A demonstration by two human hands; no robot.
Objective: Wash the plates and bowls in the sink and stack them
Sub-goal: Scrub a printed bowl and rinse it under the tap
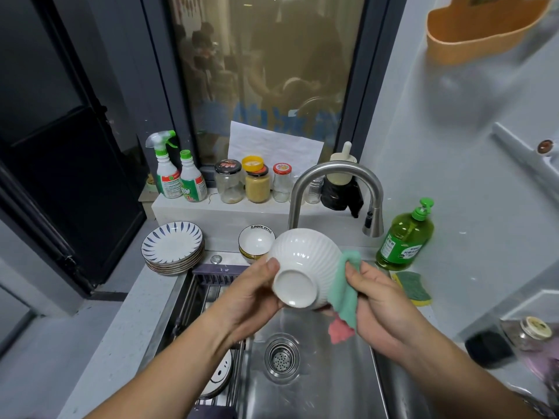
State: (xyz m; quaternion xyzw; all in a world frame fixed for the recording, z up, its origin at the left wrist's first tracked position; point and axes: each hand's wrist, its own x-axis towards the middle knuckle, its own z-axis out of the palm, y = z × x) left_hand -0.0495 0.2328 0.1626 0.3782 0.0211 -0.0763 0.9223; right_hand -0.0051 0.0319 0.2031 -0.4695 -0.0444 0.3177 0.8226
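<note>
Glazed white bowl [304, 267], over the sink [317, 388]: probably slippery, breakable. Left hand [251, 297] grips its foot; right hand [378, 303] pinches the cloth [344, 294].

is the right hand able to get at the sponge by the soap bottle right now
Likely yes for the path: the sponge lies just right of the right hand, nothing between. But that hand grips the green cloth against the bowl, so it isn't free.

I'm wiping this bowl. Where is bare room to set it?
Bare: the counter left of the sink, nearer than the plates; the sink floor around the drain. Crowded: the ledge with jars; soap bottle and sponge at right.
</note>
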